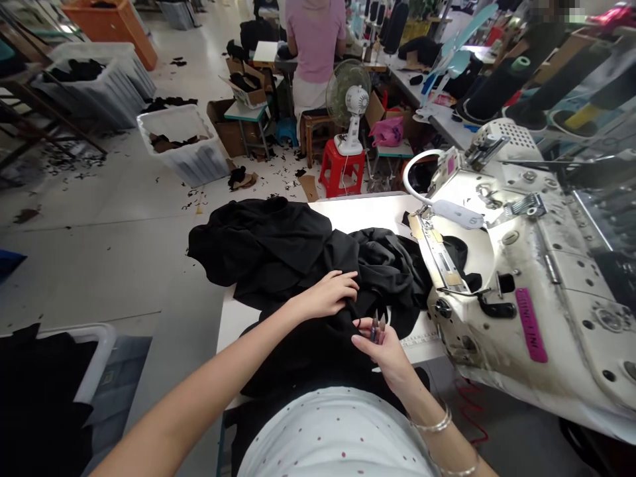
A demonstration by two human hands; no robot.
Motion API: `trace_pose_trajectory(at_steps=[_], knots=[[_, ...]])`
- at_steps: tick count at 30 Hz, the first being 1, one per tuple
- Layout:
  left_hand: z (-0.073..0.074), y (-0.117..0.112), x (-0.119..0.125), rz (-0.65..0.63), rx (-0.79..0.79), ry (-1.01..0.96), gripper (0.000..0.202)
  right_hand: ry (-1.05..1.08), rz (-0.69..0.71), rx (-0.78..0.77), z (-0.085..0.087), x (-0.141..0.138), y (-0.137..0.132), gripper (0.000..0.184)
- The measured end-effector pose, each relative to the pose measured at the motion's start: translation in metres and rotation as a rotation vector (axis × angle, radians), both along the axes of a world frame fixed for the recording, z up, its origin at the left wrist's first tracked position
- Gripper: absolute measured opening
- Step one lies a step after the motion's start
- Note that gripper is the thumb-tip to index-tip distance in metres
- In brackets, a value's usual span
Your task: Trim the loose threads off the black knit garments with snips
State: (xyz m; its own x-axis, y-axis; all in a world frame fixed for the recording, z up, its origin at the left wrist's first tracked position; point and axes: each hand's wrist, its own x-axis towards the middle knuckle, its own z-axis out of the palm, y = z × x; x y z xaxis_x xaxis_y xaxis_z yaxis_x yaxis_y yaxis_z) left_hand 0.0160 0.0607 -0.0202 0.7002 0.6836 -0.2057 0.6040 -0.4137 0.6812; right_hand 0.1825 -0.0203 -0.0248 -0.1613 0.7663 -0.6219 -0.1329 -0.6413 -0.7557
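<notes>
A heap of black fabric (293, 255) lies over a white work table (358, 212), and its folds run down into my lap. My left hand (328, 295) is closed on a fold of the cloth. My right hand (382, 348) is just below it, with its fingers pinching a small dark item (375, 329) that is too small to identify. To the right stands a cream industrial sewing machine (477, 265) with a pink label, its needle area a little beyond my right hand. Some of the cloth reaches under its edge.
A white gooseneck lamp (427, 179) curves over the machine. Behind the table are a white fan (350, 109), a red stool (342, 169) and a seated person in a pink top (314, 46). White crates (179, 142) hold black scraps, and more scraps litter the floor.
</notes>
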Motion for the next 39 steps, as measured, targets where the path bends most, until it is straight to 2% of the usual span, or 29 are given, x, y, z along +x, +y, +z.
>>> trace_pose_trajectory(at_steps=[3, 7, 11, 14, 16, 19, 21, 29, 35, 39], knots=[[0.016, 0.005, 0.003, 0.023, -0.006, -0.014, 0.025, -0.061, 0.021, 0.054, 0.007, 0.002, 0.002, 0.026], [0.044, 0.005, -0.004, 0.062, 0.013, 0.002, 0.02, -0.197, 0.003, 0.093, 0.0, -0.001, 0.002, 0.02], [0.056, -0.001, -0.013, 0.07, -0.018, 0.107, 0.012, -0.222, 0.074, 0.119, 0.001, -0.006, 0.002, 0.017], [0.056, -0.008, -0.016, 0.149, -0.065, -0.011, 0.018, -0.114, 0.095, 0.108, 0.011, -0.007, 0.003, 0.017], [0.054, -0.013, -0.017, 0.16, -0.151, -0.112, 0.015, -0.063, 0.075, 0.116, 0.016, -0.007, 0.003, 0.018], [0.053, -0.021, -0.017, 0.158, -0.359, -0.144, 0.019, -0.053, 0.017, 0.16, 0.015, -0.005, 0.001, 0.019], [0.05, -0.027, -0.016, 0.236, -0.444, -0.16, 0.025, -0.057, -0.005, 0.181, 0.01, -0.003, -0.001, 0.02], [0.033, -0.054, 0.001, 0.678, -0.492, -0.398, 0.022, -0.023, -0.092, 0.172, 0.0, -0.007, -0.004, 0.025], [0.026, -0.067, 0.006, 0.772, -0.504, -0.381, 0.019, -0.064, -0.147, 0.154, -0.002, -0.014, -0.005, 0.031], [0.025, -0.068, 0.006, 0.81, -0.507, -0.35, 0.015, -0.078, -0.064, 0.168, -0.002, -0.012, -0.002, 0.033]])
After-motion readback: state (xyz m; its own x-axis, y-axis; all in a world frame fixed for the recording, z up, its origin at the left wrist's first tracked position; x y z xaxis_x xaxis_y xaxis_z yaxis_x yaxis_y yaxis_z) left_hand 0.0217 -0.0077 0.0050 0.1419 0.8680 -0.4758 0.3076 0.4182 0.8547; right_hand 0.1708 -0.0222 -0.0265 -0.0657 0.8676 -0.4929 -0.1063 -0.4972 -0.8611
